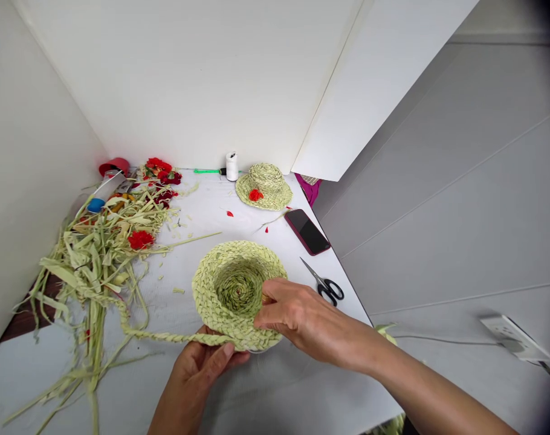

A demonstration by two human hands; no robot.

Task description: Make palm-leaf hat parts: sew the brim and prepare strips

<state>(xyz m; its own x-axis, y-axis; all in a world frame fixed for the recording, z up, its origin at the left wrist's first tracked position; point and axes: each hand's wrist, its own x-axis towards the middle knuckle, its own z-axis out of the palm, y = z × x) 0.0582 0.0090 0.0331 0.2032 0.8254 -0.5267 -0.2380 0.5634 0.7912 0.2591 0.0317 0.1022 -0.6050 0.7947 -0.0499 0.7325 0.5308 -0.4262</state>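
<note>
Palm-leaf hat (214, 296) gripped between left hand (197, 377) beneath and right hand (297, 317) curled over its brim.

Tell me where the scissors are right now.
In the head view, the black-handled scissors lie near the right edge of the white table, just below the red-cased phone and beyond the person's right hand.

White tabletop (202, 211), woven palm-leaf hat (263, 187), black-handled scissors (324, 287), red-cased smartphone (307, 232), shredded palm strips (98, 260), thread spool (232, 167)
</note>
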